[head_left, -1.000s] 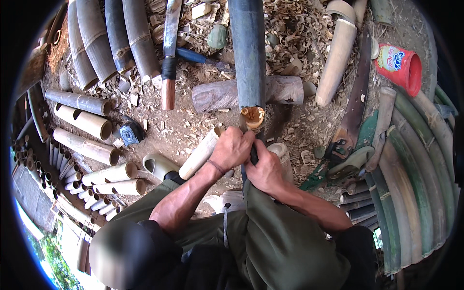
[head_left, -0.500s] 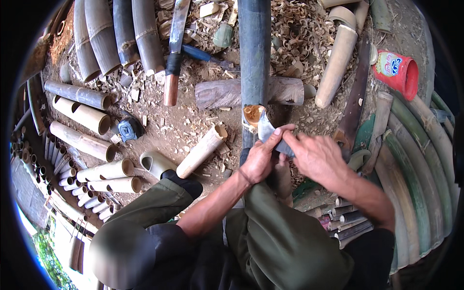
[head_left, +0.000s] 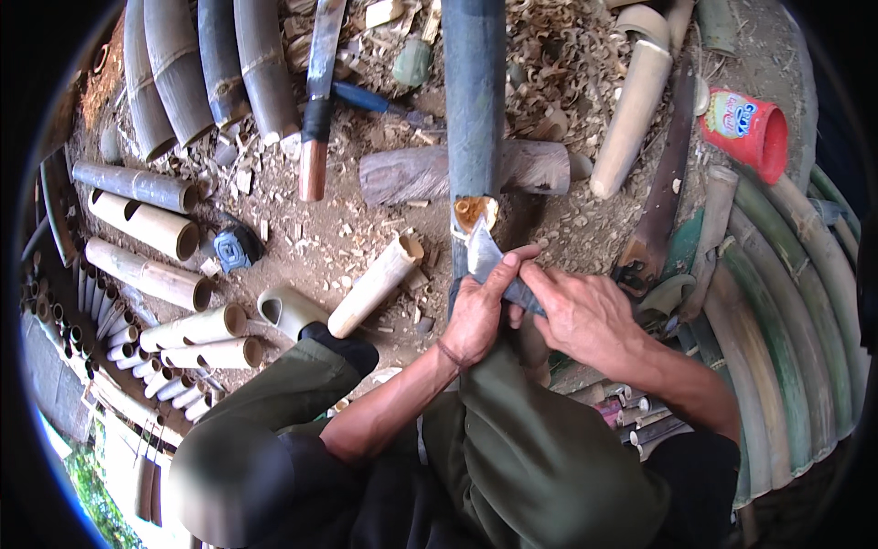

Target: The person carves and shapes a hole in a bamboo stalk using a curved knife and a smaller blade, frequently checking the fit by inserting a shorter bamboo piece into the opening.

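A dark bamboo pole [head_left: 474, 101] runs from the top of the view toward my lap, with a pale cut hollow [head_left: 474, 210] in its near end. Against the near side of this hollow lies the grey blade of a knife [head_left: 483, 251]. My left hand [head_left: 476, 320] is closed around the blade's lower part, its thumb along the metal. Just to the right, my right hand [head_left: 590, 318] grips the rear of the same knife, fingers curled; the handle is mostly hidden. Both hands sit above my right thigh.
A short log [head_left: 402, 176] lies crosswise under the pole. To the left are a machete [head_left: 317, 110], a blue tape measure [head_left: 236, 249] and several cut bamboo tubes [head_left: 146, 273]. A pale bamboo piece [head_left: 377, 285] rests near my foot. On the right stand a red container [head_left: 745, 135] and long bamboo strips [head_left: 777, 329].
The knife and both hands have drawn back slightly toward me, and the blade's angle has turned a little. The whole view has shifted slightly.
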`<state>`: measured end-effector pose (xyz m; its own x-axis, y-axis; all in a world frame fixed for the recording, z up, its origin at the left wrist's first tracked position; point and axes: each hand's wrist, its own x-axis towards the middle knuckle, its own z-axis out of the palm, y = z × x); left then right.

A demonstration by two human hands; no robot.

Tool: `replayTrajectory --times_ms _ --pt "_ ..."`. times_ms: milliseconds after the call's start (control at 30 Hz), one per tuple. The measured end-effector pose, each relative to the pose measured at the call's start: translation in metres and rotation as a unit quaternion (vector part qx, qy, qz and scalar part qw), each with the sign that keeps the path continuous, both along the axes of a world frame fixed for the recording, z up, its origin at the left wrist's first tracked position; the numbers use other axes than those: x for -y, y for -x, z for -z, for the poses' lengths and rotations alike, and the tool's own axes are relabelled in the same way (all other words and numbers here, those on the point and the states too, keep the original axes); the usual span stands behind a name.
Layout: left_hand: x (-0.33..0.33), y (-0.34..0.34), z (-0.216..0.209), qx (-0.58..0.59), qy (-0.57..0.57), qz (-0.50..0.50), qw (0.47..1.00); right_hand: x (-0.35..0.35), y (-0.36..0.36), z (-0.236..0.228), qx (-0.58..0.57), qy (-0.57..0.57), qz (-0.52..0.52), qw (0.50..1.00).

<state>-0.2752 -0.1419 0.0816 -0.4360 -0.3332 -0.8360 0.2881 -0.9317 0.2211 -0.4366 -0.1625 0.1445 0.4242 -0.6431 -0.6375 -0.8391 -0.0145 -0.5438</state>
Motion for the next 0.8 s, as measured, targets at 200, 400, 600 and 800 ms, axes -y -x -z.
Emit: replayTrajectory --times_ms 200,400,600,800 --pt "-0.007 0.015 0.017 -0.162 -0.134 -0.151 0.966 0.031 0.004 0.006 -0.033 -0.033 -0.094 0.994" --pt "0.002 -0.013 0.005 0.105 0.021 0.089 0.990 -0.011 -0.014 0.021 0.056 -0.081 0.086 0.991" --pt "0.007 0.004 0.004 -0.063 -0.037 -0.035 0.997 0.018 -0.005 -0.008 -0.086 -0.005 -0.048 0.995" --pt "-0.002 0.004 0.011 -0.060 -0.110 -0.082 0.989 0.028 -0.004 0.004 -0.014 -0.073 -0.053 0.996"
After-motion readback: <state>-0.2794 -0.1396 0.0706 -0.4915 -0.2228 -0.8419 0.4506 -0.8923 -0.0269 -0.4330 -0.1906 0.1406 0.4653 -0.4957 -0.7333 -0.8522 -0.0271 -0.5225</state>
